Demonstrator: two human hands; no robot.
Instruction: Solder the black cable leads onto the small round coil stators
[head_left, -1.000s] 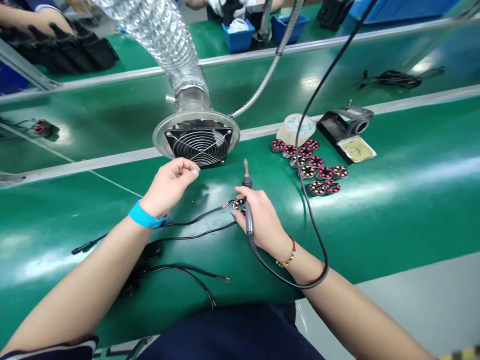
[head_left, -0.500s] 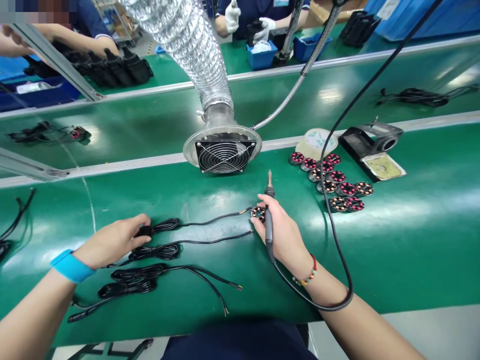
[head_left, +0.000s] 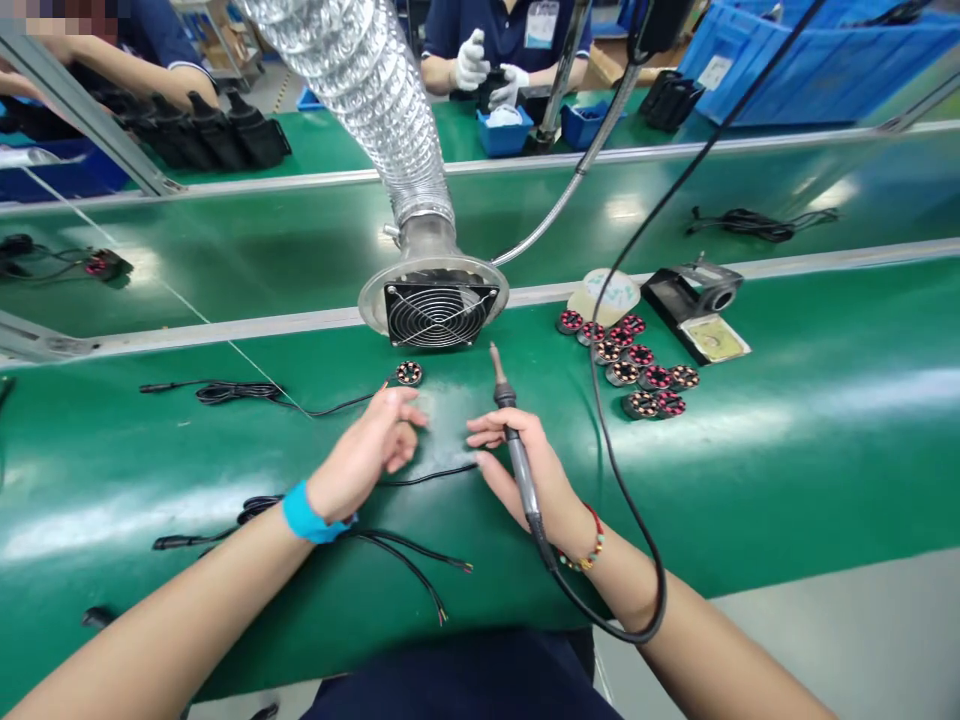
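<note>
My right hand [head_left: 541,475] holds a soldering iron [head_left: 519,465] between thumb and fingers, its tip pointing away from me. My left hand [head_left: 375,435] hovers over the bench with loosely curled, parted fingers and nothing in them. Just beyond it lies a small motor stator [head_left: 409,373] with copper windings, at the end of a coiled black cable [head_left: 236,391]. Another black cable [head_left: 439,475] runs beneath my left hand toward my right fingertips; whether they touch it, I cannot tell. Nearer me, split cable ends [head_left: 420,557] show bare tips, their coils partly hidden by my left forearm.
A fume-extraction fan [head_left: 441,315] hangs from a foil duct [head_left: 397,130]. Several stators [head_left: 640,355] stand on the right, beside a soldering iron stand [head_left: 694,300] with a sponge. The iron's cord [head_left: 611,440] loops over my right forearm. Across the bench, a co-worker's gloved hands [head_left: 472,62] handle a black part.
The stator and its cable have moved away from me and to the left, out of my hands. My left hand has let go of the cable and come right. My right hand keeps the iron.
</note>
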